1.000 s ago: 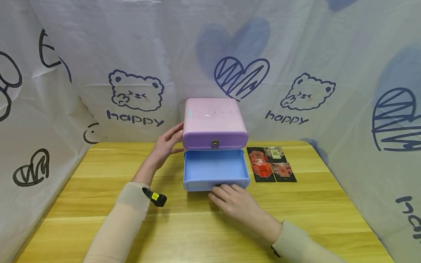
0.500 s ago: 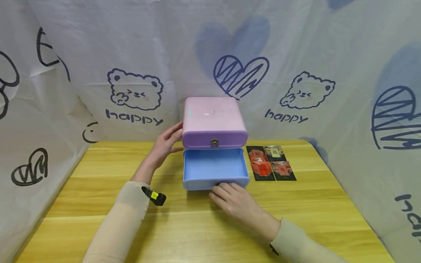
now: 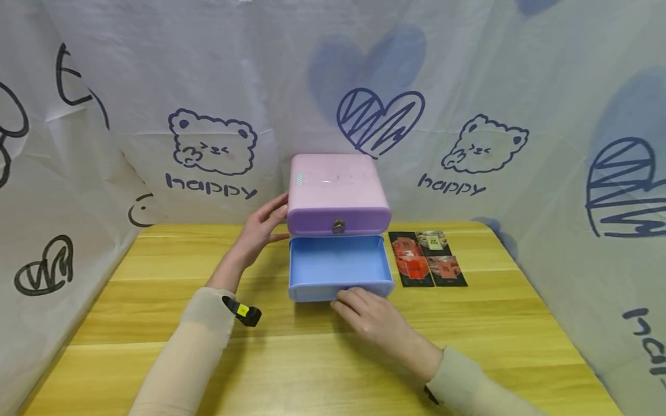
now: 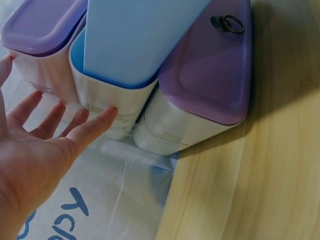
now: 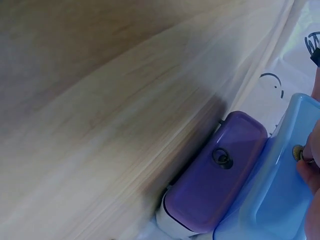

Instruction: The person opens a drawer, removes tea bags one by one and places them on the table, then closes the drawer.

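Observation:
A small drawer cabinet with a pink top stands at the back middle of the table. Its blue middle drawer is pulled well out, and its inside looks bare. My right hand is at the drawer's front, fingers curled at the brass ring pull and pinching it. On the cabinet's left side rests my left hand, its fingers spread along the wall. In the left wrist view, the purple top drawer and purple bottom drawer are both closed.
Several flat black packets with red and food prints lie right of the cabinet on the wooden table. Behind the cabinet hangs a white cloth with drawn bears and hearts. A black strap circles the left wrist.

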Motion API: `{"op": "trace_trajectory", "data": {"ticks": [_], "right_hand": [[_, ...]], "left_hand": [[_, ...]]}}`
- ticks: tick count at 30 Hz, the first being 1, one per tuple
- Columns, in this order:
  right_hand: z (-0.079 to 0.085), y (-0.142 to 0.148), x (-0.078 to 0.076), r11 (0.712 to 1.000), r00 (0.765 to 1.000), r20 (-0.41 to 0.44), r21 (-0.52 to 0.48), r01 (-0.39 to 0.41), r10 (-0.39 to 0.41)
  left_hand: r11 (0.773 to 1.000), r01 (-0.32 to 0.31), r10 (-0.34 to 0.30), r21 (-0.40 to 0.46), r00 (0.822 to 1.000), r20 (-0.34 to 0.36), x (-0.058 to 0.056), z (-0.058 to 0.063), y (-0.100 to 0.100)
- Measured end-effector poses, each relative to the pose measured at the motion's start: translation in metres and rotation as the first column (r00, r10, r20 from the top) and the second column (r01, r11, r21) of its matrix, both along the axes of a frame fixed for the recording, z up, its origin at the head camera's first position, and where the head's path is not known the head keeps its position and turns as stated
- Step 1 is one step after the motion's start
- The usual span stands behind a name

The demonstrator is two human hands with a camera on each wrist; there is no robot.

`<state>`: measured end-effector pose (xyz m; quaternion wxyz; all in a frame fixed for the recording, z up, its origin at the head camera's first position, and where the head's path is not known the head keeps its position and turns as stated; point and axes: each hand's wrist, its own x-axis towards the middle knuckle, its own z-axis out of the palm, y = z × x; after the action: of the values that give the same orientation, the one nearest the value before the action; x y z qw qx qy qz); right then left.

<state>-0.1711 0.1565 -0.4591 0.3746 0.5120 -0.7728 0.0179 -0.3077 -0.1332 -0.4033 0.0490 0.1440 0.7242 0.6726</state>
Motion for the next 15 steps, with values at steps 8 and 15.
{"op": "trace_trajectory", "data": {"ticks": [8,15], "right_hand": [[0.0013,-0.0019,-0.0027,0.999,0.999,0.024,-0.039,-0.025,0.026],[0.0010,-0.0018,-0.0044,0.997,0.999,0.037,-0.072,-0.033,0.036]], "left_hand": [[1.000,0.006,-0.006,-0.001,1.000,0.001,-0.0005,0.0012,-0.0001],[1.000,0.004,-0.004,-0.006,1.000,-0.003,-0.0002,0.0013,0.0001]]}}
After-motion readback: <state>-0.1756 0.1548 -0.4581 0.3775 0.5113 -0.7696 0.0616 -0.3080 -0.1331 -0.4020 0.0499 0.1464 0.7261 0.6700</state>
